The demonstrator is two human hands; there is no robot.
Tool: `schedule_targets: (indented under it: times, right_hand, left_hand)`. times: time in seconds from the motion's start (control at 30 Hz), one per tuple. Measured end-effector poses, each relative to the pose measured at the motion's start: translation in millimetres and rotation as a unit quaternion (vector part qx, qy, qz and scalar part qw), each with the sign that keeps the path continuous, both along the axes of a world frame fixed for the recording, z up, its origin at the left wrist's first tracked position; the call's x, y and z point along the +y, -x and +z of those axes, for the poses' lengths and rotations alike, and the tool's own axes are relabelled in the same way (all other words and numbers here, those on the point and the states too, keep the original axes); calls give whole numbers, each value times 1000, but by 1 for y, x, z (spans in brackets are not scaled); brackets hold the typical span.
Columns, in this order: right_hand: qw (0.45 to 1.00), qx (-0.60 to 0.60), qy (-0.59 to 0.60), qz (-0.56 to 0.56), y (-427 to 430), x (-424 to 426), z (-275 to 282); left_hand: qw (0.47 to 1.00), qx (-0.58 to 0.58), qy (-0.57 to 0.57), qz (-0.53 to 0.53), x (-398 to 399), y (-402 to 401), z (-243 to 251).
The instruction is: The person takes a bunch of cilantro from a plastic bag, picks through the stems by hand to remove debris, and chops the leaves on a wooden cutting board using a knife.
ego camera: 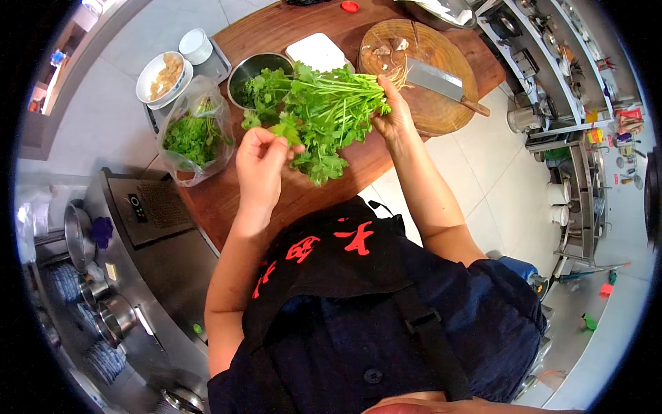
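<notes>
My right hand grips a bunch of cilantro by its stems near the pale roots, beside a round wooden chopping block. At the bunch's leafy end, my left hand pinches a yellowish-green leaf between thumb and fingers. Behind the leaves, a steel bowl holds more greens, partly hidden by the bunch. A cleaver lies on the block, its wooden handle sticking out past the right edge. Small root-like scraps lie near the block's back.
An open plastic bag of greens sits at the wooden table's left end. Behind it are a bowl of light brown food and stacked white dishes. A white tray stands beyond the bunch; a steel counter is at left.
</notes>
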State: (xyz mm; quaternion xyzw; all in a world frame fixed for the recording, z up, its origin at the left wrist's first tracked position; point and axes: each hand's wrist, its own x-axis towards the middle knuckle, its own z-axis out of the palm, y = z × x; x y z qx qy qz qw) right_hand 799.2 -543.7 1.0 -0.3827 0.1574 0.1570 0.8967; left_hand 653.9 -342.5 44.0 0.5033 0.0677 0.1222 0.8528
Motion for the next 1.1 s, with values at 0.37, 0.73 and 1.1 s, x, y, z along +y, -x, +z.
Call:
schedule_targets:
  times: [0.37, 0.73, 1.1]
  right_hand:
    - [998, 22, -34, 50, 3, -8, -14]
    - [999, 35, -9, 22, -5, -26, -24]
    - [997, -3, -76, 4, -31, -77, -35]
  left_hand:
    - [993, 39, 112, -14, -1, -15, 6]
    - [907, 75, -407, -80, -3, -46, 10]
    - [693, -4, -700, -172, -23, -104, 23]
